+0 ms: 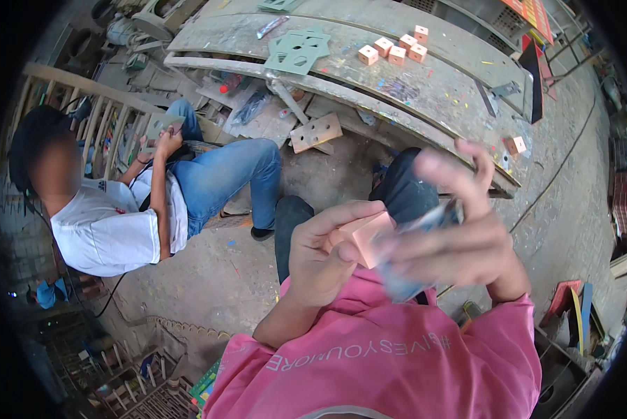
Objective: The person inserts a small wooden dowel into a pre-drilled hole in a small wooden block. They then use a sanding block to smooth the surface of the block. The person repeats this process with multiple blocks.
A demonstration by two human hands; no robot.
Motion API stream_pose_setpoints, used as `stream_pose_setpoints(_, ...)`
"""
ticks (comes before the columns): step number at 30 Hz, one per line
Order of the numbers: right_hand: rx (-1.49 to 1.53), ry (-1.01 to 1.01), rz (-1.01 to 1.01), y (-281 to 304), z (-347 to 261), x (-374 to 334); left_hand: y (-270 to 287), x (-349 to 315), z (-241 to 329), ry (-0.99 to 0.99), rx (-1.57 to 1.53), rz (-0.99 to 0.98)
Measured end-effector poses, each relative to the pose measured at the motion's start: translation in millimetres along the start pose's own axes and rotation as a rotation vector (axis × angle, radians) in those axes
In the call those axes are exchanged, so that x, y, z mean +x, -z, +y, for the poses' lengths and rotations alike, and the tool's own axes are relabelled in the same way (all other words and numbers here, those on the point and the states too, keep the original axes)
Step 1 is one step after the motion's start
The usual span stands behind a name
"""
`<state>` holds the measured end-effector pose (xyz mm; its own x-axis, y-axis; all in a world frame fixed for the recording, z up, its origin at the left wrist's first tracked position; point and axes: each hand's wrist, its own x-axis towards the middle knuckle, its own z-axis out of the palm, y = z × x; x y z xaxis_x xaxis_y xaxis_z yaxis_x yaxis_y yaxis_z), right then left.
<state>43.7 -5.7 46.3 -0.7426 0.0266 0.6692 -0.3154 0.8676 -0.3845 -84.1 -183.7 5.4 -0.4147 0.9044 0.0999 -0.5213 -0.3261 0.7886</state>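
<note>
My left hand [320,255] grips a peach-coloured cube block [368,237] between thumb and fingers, in front of my chest. Close against its right side is my right hand [463,223], badly smeared by motion. A thin bluish-grey sheet [402,283] shows above and below the right hand's middle fingers, pressed by them near the cube; whether it is paper or cloth I cannot tell. The thumb and one finger of that hand stick out away from it. Several similar cubes [396,55], some with a dark hole, are grouped on the bench; a lone cube [516,144] sits near its right end.
The long, worn wooden bench [348,87] stretches ahead of me, with a green cut-out plate [298,52] on it. Below its edge leans a board with holes [317,133]. At left a seated co-worker [118,223] holds a grey-green plate [161,126]. Racks and scrap surround us.
</note>
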Motion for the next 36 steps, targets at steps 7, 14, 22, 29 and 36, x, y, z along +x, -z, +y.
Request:
stream_pose_setpoints(7, -0.051, 0.052, -0.082, -6, -5, 13, -3, 1, 0, -0.135, 0.140, 0.089)
stream_pose_setpoints(14, -0.381, -0.060, -0.133, 3, 13, 18, 9, -8, -6, -0.163, 0.041, 0.024)
stream_pose_setpoints(22, 0.037, -0.339, 0.183, 15, 39, -13, 10, 5, -5, -0.153, -0.113, -0.171)
stream_pose_setpoints(29, 0.223, -0.736, 0.293, -1, 94, -35, 3, 10, 0, -0.087, -0.187, -0.174)
stream_pose_setpoints(36, -0.337, -0.725, 0.201, -21, 220, -76, 0, 11, 4, -0.049, -0.167, -0.196)
